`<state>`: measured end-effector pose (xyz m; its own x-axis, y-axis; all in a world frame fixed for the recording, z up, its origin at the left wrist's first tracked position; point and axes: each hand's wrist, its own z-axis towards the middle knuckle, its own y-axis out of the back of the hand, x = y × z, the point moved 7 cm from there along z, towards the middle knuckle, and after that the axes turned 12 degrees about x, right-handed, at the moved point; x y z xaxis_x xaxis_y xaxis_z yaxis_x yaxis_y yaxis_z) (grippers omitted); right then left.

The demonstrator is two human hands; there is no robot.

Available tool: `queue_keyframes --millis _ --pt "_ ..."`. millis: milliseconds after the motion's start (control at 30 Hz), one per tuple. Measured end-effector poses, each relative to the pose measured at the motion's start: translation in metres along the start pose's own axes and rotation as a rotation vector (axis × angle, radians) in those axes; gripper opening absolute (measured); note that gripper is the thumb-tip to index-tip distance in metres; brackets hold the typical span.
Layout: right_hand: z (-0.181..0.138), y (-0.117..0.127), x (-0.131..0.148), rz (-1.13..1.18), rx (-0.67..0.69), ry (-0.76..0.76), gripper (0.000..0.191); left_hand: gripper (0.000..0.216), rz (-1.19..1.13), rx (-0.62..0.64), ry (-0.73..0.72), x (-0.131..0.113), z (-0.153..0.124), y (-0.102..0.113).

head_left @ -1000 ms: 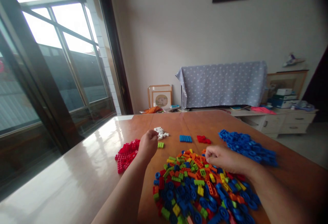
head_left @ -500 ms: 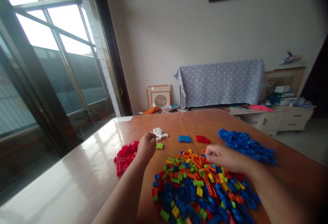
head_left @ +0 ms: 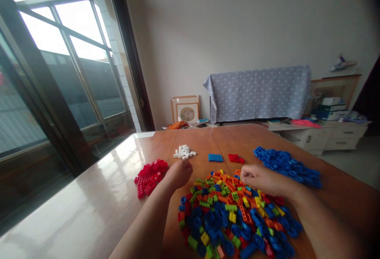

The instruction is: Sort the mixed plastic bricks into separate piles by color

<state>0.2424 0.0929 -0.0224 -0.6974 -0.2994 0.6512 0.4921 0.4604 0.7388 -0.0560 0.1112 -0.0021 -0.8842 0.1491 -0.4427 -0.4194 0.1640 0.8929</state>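
A big mixed pile of small plastic bricks (head_left: 231, 219) in blue, orange, green, yellow and red lies on the wooden table (head_left: 118, 195) in front of me. My left hand (head_left: 179, 174) rests at the pile's far left edge with its fingers curled under, between the red brick pile (head_left: 150, 176) and the mixed pile. My right hand (head_left: 258, 179) lies on the pile's far side, fingers bent down into the orange bricks. What either hand holds is hidden. Beyond the hands lie a white brick heap (head_left: 184, 152), a small blue group (head_left: 215, 157) and a small red group (head_left: 236, 158).
A large heap of blue bricks (head_left: 286, 165) spreads at the right of the table. A tall window (head_left: 59, 73) stands to the left. Behind the table are a cloth-covered object (head_left: 258, 93), a low white cabinet (head_left: 326, 140) and framed pictures on the floor.
My left hand has drawn back from beside the white heap toward the mixed pile, and now covers the small green bricks that lay there. My right hand has barely moved.
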Motion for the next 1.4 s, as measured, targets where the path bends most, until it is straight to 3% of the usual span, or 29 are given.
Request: queue_keyframes --millis 133,433,767,1067,1400 --pt "-0.004 0.001 0.005 -0.011 0.014 0.013 0.017 0.021 0.051 0.149 -0.071 -0.023 -0.01 -0.013" --pt "-0.003 -0.006 0.008 -0.032 0.055 -0.012 0.016 0.022 0.24 0.222 -0.098 -0.051 -0.019 -0.022" --pt "-0.002 -0.004 0.008 -0.035 0.035 -0.011 0.016 0.018 0.223 0.211 -0.098 -0.047 -0.016 -0.025" --pt "0.01 -0.01 0.025 -0.121 -0.1 0.001 0.015 0.022 0.275 0.236 -0.083 -0.049 -0.017 -0.027" --pt "0.01 -0.018 0.031 -0.136 -0.049 -0.001 0.016 0.021 0.251 0.262 -0.092 -0.045 -0.014 -0.03"
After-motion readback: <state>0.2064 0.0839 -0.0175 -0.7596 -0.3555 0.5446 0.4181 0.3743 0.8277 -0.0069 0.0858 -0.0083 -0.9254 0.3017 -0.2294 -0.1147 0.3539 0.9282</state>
